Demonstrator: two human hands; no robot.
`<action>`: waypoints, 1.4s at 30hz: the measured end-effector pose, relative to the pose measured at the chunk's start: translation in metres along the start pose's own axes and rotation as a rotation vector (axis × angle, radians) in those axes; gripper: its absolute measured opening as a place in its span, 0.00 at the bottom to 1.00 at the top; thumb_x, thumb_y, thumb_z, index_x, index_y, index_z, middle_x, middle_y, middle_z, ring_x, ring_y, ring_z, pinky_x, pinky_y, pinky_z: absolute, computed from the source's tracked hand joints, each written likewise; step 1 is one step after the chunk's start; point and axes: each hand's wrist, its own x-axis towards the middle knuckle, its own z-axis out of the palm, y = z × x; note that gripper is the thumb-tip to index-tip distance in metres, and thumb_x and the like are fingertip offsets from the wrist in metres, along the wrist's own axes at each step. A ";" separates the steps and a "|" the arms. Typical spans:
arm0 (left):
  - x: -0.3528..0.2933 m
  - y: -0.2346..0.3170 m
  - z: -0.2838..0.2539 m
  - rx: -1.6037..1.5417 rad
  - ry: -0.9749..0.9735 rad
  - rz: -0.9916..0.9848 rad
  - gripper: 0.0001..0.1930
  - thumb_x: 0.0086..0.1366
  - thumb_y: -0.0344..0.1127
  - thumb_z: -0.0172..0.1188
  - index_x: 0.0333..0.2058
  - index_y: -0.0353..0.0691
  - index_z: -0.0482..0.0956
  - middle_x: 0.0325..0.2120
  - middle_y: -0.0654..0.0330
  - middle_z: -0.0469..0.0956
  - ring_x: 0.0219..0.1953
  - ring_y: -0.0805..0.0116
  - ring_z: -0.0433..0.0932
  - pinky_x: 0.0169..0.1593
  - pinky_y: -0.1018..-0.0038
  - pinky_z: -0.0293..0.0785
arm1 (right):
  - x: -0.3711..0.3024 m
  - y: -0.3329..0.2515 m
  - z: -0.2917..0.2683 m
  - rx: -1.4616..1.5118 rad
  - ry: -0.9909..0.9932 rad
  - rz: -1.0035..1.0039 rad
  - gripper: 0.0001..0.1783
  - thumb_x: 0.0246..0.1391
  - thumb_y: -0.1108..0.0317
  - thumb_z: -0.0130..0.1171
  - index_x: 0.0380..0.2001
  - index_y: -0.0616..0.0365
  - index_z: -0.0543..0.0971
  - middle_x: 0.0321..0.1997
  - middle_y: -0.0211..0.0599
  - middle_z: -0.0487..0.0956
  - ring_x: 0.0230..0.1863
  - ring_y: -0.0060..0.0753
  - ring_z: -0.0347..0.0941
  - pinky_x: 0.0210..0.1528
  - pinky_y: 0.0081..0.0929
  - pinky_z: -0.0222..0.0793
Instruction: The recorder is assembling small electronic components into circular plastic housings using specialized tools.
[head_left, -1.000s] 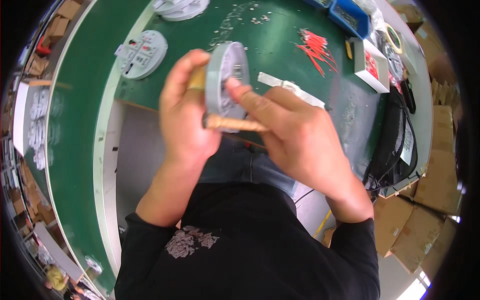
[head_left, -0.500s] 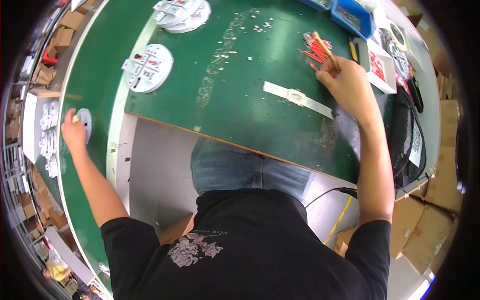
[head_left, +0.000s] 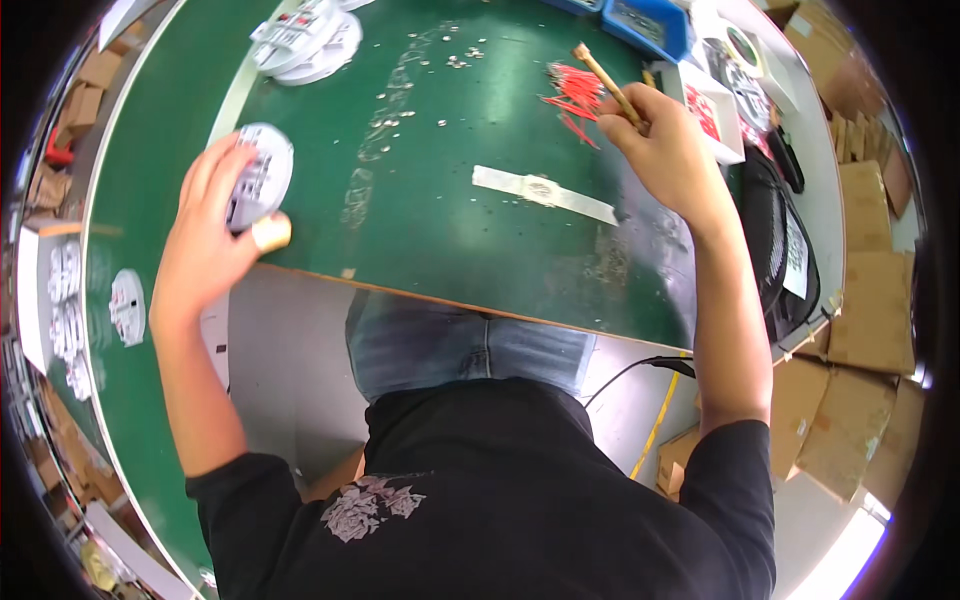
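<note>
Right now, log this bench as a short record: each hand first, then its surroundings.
left hand: fingers over a round pale-grey disc; yellow covering on thumb
right hand: holding a tan stick, beside red wires
bench top: green
mid-bench: pale strip
right side: blue bin, white box containing red pieces
far left: stacked discs

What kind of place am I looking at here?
Most likely a small-electronics assembly workshop: a green-topped workbench carries a pile of red wires and a blue parts bin, with matching round, pale gray housings on it.
</note>
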 end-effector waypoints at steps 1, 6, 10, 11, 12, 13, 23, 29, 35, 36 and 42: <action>-0.012 0.010 -0.001 0.073 -0.008 0.009 0.38 0.51 0.39 0.73 0.62 0.43 0.70 0.66 0.52 0.65 0.67 0.48 0.64 0.68 0.59 0.64 | -0.002 0.001 -0.002 -0.009 0.011 0.018 0.11 0.60 0.65 0.62 0.36 0.65 0.80 0.26 0.33 0.76 0.28 0.23 0.67 0.34 0.26 0.66; -0.040 0.044 -0.003 0.274 -0.052 -0.085 0.37 0.53 0.32 0.70 0.63 0.42 0.69 0.67 0.49 0.64 0.67 0.48 0.66 0.68 0.62 0.63 | -0.004 0.003 -0.012 0.072 -0.002 0.031 0.11 0.61 0.65 0.64 0.41 0.63 0.82 0.28 0.23 0.75 0.30 0.15 0.66 0.34 0.20 0.64; -0.050 0.042 -0.016 0.319 -0.061 -0.019 0.33 0.60 0.26 0.63 0.65 0.44 0.66 0.65 0.49 0.66 0.65 0.50 0.68 0.68 0.64 0.63 | -0.006 0.003 -0.015 0.203 0.005 0.018 0.12 0.61 0.66 0.65 0.43 0.64 0.82 0.29 0.21 0.76 0.31 0.14 0.66 0.34 0.20 0.64; -0.051 0.047 -0.015 0.175 0.051 -0.145 0.32 0.62 0.25 0.61 0.66 0.43 0.66 0.64 0.50 0.67 0.64 0.52 0.69 0.68 0.65 0.64 | -0.009 0.001 -0.016 0.280 0.012 0.014 0.12 0.61 0.66 0.65 0.43 0.64 0.82 0.29 0.21 0.76 0.31 0.14 0.67 0.35 0.19 0.64; -0.051 0.053 -0.013 0.029 0.162 -0.268 0.31 0.64 0.25 0.59 0.66 0.43 0.65 0.63 0.50 0.68 0.64 0.54 0.69 0.67 0.66 0.64 | -0.012 -0.001 -0.017 0.357 0.018 0.012 0.12 0.61 0.66 0.65 0.43 0.64 0.82 0.29 0.21 0.76 0.31 0.14 0.67 0.35 0.19 0.64; -0.050 0.060 -0.011 -0.119 0.273 -0.388 0.30 0.65 0.24 0.57 0.66 0.42 0.64 0.62 0.51 0.69 0.64 0.56 0.69 0.67 0.67 0.64 | -0.018 -0.005 -0.018 0.360 0.018 0.007 0.12 0.61 0.66 0.65 0.43 0.64 0.82 0.29 0.21 0.76 0.31 0.14 0.67 0.35 0.19 0.64; 0.029 0.162 0.055 -1.006 0.267 0.084 0.29 0.65 0.18 0.52 0.65 0.35 0.64 0.57 0.57 0.71 0.57 0.71 0.72 0.60 0.72 0.70 | -0.062 -0.088 -0.001 0.571 0.024 -0.107 0.10 0.59 0.73 0.67 0.42 0.64 0.82 0.30 0.22 0.78 0.30 0.10 0.68 0.32 0.12 0.63; 0.031 0.186 0.058 -0.997 0.232 0.164 0.30 0.63 0.15 0.51 0.65 0.36 0.65 0.56 0.58 0.71 0.56 0.72 0.73 0.58 0.75 0.71 | -0.069 -0.079 -0.003 0.566 0.107 -0.117 0.09 0.59 0.74 0.66 0.42 0.64 0.81 0.29 0.22 0.77 0.29 0.09 0.68 0.30 0.12 0.63; 0.031 0.191 0.056 -0.875 0.258 0.224 0.29 0.63 0.14 0.51 0.64 0.35 0.67 0.56 0.59 0.72 0.56 0.72 0.73 0.57 0.76 0.71 | -0.072 -0.077 -0.004 0.520 0.149 -0.112 0.08 0.58 0.74 0.66 0.40 0.63 0.82 0.27 0.20 0.77 0.24 0.07 0.63 0.26 0.12 0.57; 0.031 0.191 0.055 -0.874 0.261 0.223 0.29 0.63 0.14 0.51 0.64 0.35 0.67 0.56 0.59 0.72 0.56 0.72 0.73 0.57 0.76 0.71 | -0.073 -0.079 -0.005 0.477 0.152 -0.106 0.08 0.57 0.74 0.66 0.40 0.63 0.82 0.27 0.20 0.76 0.23 0.07 0.62 0.25 0.12 0.56; 0.035 0.188 0.057 -0.748 0.300 0.288 0.25 0.61 0.12 0.52 0.58 0.33 0.74 0.58 0.56 0.73 0.57 0.69 0.74 0.58 0.75 0.72 | -0.076 -0.082 -0.013 0.231 0.154 -0.199 0.09 0.55 0.74 0.67 0.39 0.62 0.82 0.27 0.19 0.76 0.22 0.06 0.59 0.23 0.12 0.52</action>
